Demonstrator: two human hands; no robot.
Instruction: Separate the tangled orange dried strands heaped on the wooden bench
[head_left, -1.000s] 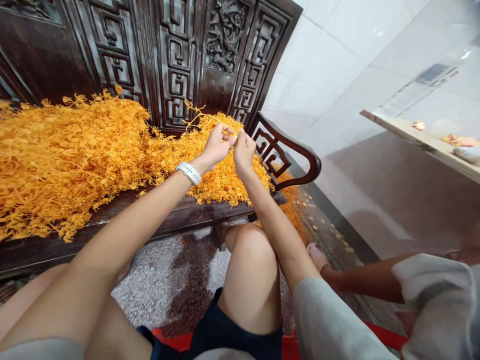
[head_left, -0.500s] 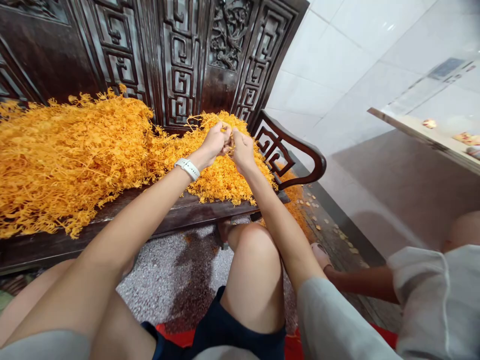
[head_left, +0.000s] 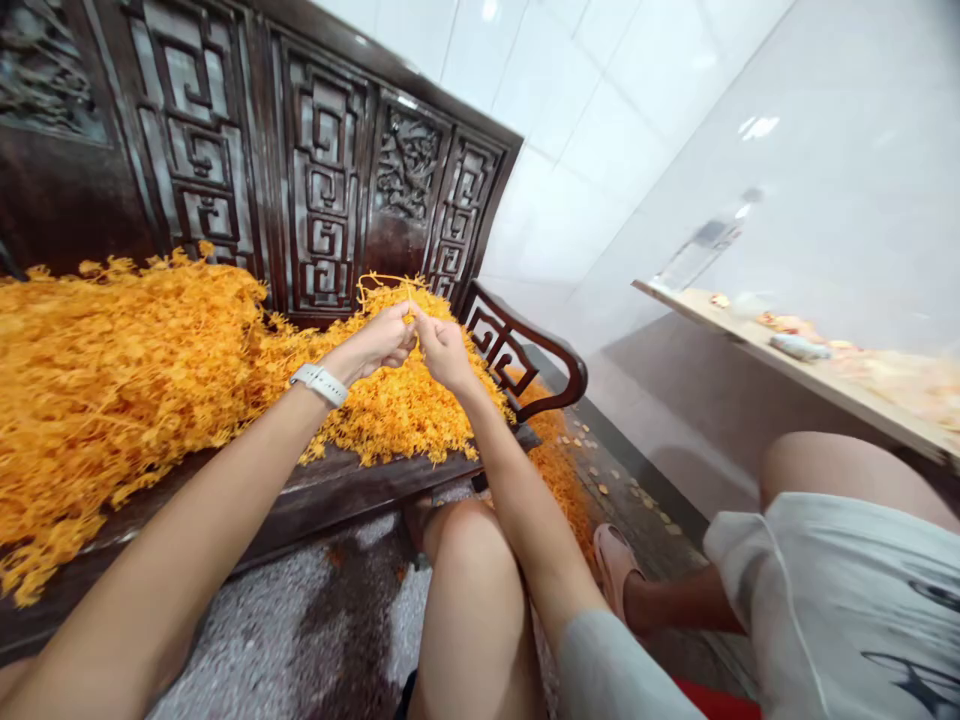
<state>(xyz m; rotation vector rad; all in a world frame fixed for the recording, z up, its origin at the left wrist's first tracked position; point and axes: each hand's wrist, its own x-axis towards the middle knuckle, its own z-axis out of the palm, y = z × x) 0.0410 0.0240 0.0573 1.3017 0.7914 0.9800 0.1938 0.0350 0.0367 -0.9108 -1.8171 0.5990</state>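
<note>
The dark wooden surface (head_left: 322, 482) is carrying a larger heap of orange tufts (head_left: 142, 370) toward its left end and a smaller heap (head_left: 409, 415) by its right corner. Over the smaller heap, the left hand (head_left: 386, 338) and right hand (head_left: 444, 350) are meeting, each grip pinching together, on what being too small to tell; apparently fine fingertip work, calling for light, steady pressure.

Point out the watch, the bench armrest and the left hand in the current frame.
Watch (head_left: 319, 384): head view, on its white strap.
Bench armrest (head_left: 576, 378): head view, outer curve of the dark wood.
Left hand (head_left: 381, 341): head view, back of the hand.
</note>
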